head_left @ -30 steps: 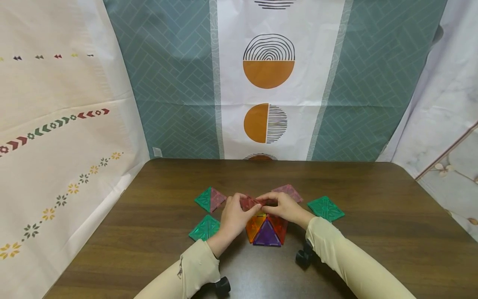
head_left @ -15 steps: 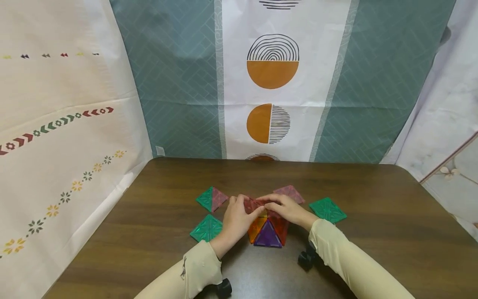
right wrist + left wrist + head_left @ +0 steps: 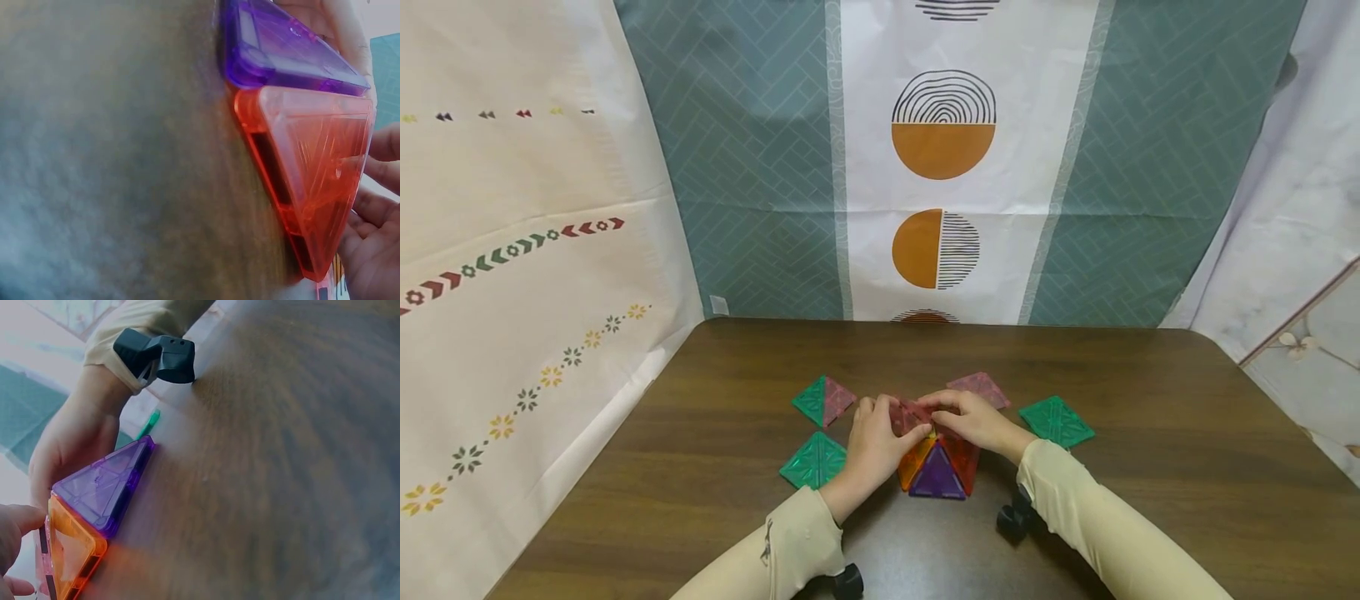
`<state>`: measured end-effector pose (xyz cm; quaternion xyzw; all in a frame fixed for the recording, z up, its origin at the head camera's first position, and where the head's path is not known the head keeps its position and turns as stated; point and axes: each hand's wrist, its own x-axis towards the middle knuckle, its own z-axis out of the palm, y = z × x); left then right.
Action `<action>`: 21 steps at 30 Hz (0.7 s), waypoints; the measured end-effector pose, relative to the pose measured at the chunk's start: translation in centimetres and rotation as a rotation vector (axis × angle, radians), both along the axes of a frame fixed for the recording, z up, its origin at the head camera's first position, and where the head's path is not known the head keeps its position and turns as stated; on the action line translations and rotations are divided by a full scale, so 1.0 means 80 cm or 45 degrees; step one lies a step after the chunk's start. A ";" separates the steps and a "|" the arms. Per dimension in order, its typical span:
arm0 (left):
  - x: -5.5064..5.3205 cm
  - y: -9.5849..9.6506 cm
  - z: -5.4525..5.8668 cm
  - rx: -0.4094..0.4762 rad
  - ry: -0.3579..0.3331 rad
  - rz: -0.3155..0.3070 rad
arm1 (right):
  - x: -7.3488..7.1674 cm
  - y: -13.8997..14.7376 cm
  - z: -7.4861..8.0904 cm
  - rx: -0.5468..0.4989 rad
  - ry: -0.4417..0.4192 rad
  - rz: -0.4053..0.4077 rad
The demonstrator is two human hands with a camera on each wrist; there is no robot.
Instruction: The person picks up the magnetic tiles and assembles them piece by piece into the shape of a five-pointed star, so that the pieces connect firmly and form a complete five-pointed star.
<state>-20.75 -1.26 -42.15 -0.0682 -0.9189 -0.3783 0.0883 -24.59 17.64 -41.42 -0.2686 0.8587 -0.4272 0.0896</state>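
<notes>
A small dome of see-through triangular magnetic tiles stands on the table. Its front is a purple tile (image 3: 937, 472), flanked by an orange tile (image 3: 69, 550) and a red tile (image 3: 319, 162). At its back, a pinkish-red tile (image 3: 907, 412) leans over the top. My left hand (image 3: 872, 446) holds that tile from the left, thumb near the dome's peak and fingers behind. From the right, my right hand (image 3: 972, 422) pinches at its upper edge, index finger reaching over the top. The dome's far side is hidden behind the hands.
Left of the dome lie a green-and-pink tile pair (image 3: 824, 401) and a green pair (image 3: 813, 460). Pink tiles (image 3: 980, 388) lie behind the right hand, and green tiles (image 3: 1057, 421) to its right. The brown table (image 3: 700, 500) meets hanging cloths at the back.
The pinkish-red tile has settled lower against the dome's back. The left thumb has shifted slightly toward the peak; the right hand stays at nearly the same place.
</notes>
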 end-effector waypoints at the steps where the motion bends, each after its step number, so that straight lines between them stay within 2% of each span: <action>1: 0.000 0.000 0.000 0.006 -0.002 -0.003 | 0.000 0.000 -0.001 0.007 0.008 0.002; 7: 0.000 0.001 -0.002 0.023 0.017 0.001 | 0.000 0.002 -0.003 0.033 0.025 -0.010; 13: -0.001 0.003 -0.003 0.050 0.036 0.003 | 0.002 0.003 -0.002 -0.009 -0.002 -0.017; 21: 0.000 0.003 -0.005 0.054 0.066 -0.019 | 0.000 0.004 -0.004 -0.076 0.027 0.010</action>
